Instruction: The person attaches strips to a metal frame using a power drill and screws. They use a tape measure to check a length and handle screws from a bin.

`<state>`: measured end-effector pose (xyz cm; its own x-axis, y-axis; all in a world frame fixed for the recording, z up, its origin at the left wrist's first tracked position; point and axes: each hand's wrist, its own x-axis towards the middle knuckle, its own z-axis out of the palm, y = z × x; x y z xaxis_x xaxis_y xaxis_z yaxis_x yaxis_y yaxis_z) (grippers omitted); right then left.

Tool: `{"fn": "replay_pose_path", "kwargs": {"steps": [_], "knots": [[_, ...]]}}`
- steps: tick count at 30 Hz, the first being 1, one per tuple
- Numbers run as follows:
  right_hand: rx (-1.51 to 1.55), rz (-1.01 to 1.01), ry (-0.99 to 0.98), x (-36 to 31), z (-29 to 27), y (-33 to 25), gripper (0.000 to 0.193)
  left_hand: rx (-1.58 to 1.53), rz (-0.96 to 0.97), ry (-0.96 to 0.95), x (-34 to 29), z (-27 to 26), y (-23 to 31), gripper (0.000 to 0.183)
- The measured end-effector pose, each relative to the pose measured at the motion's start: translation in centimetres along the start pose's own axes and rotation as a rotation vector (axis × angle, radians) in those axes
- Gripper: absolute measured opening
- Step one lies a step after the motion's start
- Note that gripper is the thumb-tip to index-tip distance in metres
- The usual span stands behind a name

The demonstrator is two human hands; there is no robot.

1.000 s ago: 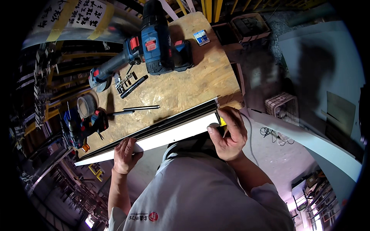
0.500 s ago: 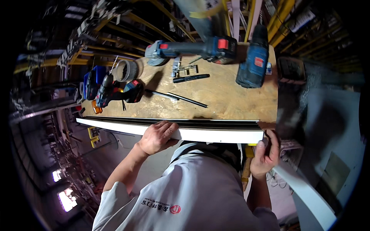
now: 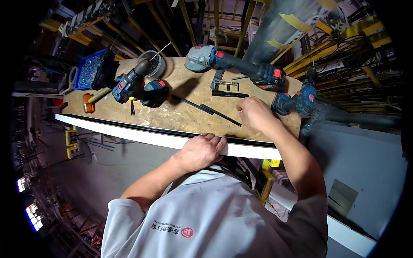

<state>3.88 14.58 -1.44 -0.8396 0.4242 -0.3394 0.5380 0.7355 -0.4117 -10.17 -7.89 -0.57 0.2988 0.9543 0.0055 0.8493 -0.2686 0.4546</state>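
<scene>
A long white profile (image 3: 124, 134) with black channels lies along the bench's near edge. My left hand (image 3: 202, 150) is wrapped over it near the middle, thumb underneath. Above the bench top, my right hand (image 3: 257, 114) has its fingers curled together; whatever they may hold is hidden. Just beyond those fingers lies a black marker (image 3: 228, 94), with small brass-coloured metal fittings (image 3: 227, 86) behind it. Thin dark rods (image 3: 221, 117) rest to the left of the right hand.
An angle grinder (image 3: 234, 62) lies across the far side of the wooden bench (image 3: 180, 118). One cordless drill (image 3: 297, 101) is at the right; another drill (image 3: 133, 84) stands at the left, near a round tub (image 3: 157, 66), a blue bin (image 3: 88, 71) and an amber-headed mallet (image 3: 88, 103).
My right hand has left the profile's right end and reached over the bench toward the marker. My left hand stays on the profile. The whole view has shifted and turned.
</scene>
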Motion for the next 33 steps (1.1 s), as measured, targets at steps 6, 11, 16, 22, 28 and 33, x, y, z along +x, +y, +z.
{"fn": "replay_pose_path", "kwargs": {"steps": [6, 11, 16, 22, 28, 33], "knots": [[-0.175, 0.012, -0.214, 3.0, 5.8, -0.7, 0.018, -0.023, 0.033, 0.080, -0.1, 0.7, -0.3, 0.043], [0.005, 0.057, -0.104, 1.2, 3.1, 1.0, 0.024, -0.023, 0.018, 0.053, -0.7, 0.8, -0.5, 0.043], [0.609, 0.254, -0.146, -5.4, -2.6, 2.6, 0.020, -0.121, 0.005, 0.014, -0.3, -0.6, -0.5, 0.058], [0.757, 0.290, 0.057, -13.0, -4.9, 1.4, 0.010, -0.228, 0.153, 0.434, 3.6, -6.5, -0.3, 0.064], [0.319, -0.081, 0.435, -19.9, -3.4, -1.0, 0.019, -0.240, 0.287, 0.219, 6.2, -6.3, 0.8, 0.041], [0.314, -0.160, 0.636, -20.5, 1.4, -0.6, 0.027, -0.326, 0.234, 0.198, 4.4, -3.5, 2.1, 0.029]]}}
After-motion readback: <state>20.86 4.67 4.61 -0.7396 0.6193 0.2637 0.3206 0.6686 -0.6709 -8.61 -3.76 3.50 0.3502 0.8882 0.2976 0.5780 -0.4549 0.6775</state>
